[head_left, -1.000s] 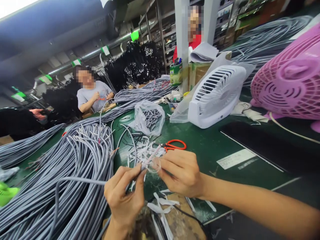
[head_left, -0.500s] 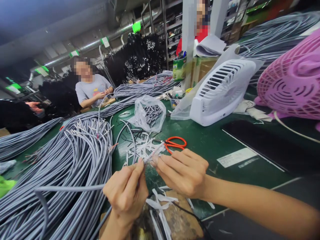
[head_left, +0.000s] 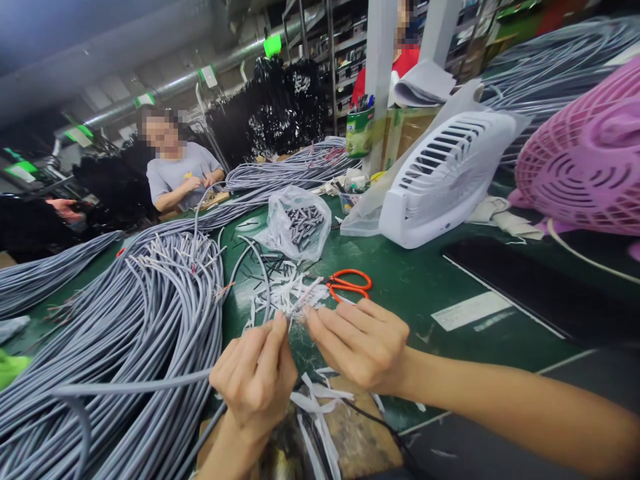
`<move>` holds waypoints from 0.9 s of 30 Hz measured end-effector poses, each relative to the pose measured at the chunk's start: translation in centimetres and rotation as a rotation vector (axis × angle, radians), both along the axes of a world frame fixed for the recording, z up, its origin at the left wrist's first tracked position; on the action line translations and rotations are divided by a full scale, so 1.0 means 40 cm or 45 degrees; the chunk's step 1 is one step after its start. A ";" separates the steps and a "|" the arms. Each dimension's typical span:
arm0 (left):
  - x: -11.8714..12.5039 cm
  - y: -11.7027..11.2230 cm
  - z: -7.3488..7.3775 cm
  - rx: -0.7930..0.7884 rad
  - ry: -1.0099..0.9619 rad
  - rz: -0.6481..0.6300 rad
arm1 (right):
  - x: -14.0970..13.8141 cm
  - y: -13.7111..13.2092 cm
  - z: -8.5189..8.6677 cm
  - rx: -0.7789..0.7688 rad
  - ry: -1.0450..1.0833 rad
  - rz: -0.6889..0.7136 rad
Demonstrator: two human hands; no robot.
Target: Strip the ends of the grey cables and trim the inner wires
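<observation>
My left hand (head_left: 257, 373) is closed around the end of a grey cable (head_left: 135, 385), which runs off to the left. Close beside it, my right hand (head_left: 357, 340) is closed in a pinch at the cable's stripped end, where thin pale wires (head_left: 311, 297) stick out. What exactly sits between the right fingertips is too small to make out. Just beyond the hands lie white strips (head_left: 280, 293) in a loose heap. Orange-handled scissors (head_left: 350, 283) rest on the table behind my right hand.
A large bundle of grey cables (head_left: 165, 320) covers the left side. A clear bag (head_left: 300, 223) of short grey tubes lies ahead. A white fan (head_left: 440, 180) and a pink fan (head_left: 585, 160) stand at right. A co-worker (head_left: 180, 167) sits across the table.
My hands stay at the cable end, with the right fingertips shifted slightly. The cable's loop at left has dipped a little, and the view has moved slightly.
</observation>
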State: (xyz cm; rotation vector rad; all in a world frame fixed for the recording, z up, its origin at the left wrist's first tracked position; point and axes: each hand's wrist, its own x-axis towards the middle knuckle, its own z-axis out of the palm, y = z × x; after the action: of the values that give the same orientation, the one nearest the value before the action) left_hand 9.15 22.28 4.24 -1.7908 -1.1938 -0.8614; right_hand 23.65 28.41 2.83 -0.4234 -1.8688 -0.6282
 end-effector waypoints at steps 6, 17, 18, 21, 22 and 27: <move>0.011 0.001 -0.015 -0.123 -0.084 -0.012 | -0.014 0.004 -0.011 -0.330 0.041 0.101; -0.007 0.031 -0.035 -0.432 -0.319 0.160 | 0.003 -0.023 0.010 -0.267 0.315 0.506; -0.014 0.041 -0.037 -0.543 -0.424 0.186 | 0.008 -0.033 0.011 -0.219 0.318 0.609; -0.027 0.060 -0.030 -0.791 -0.914 0.059 | 0.011 -0.032 0.013 -0.320 0.292 0.663; -0.027 0.062 -0.023 -0.819 -1.093 -0.021 | 0.006 -0.020 0.013 -0.495 0.397 0.593; -0.007 0.046 0.007 -0.903 -1.610 -0.345 | -0.029 0.055 0.011 -1.519 0.812 0.729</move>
State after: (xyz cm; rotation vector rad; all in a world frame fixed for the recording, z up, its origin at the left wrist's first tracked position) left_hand 8.87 24.11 4.51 -1.9362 -2.2638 -2.0926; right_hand 22.49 30.61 3.29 -0.6828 -1.4316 0.9805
